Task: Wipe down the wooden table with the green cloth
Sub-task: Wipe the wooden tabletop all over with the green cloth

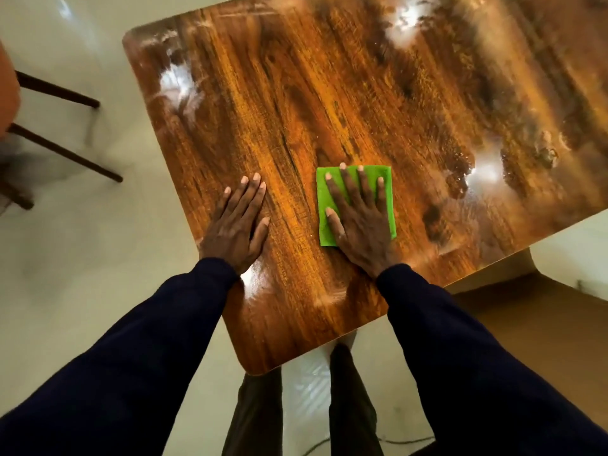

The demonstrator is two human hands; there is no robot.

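The glossy wooden table (329, 93) fills most of the view, its near corner pointing toward me. A folded green cloth (388, 179) lies flat on it near the front edge. My right hand (358, 218) presses down on the cloth with straight, spread fingers, covering most of it. My left hand (235, 225) rests flat on the bare wood to the left of the cloth, close to the table's left edge, fingers straight. Dark sleeves cover both arms.
Dark chair legs (62, 149) and an orange seat edge stand on the pale floor at the far left. A brown chair seat (543, 340) sits beyond the table's right edge. Bright light glare spots show on the tabletop. My legs are below the near corner.
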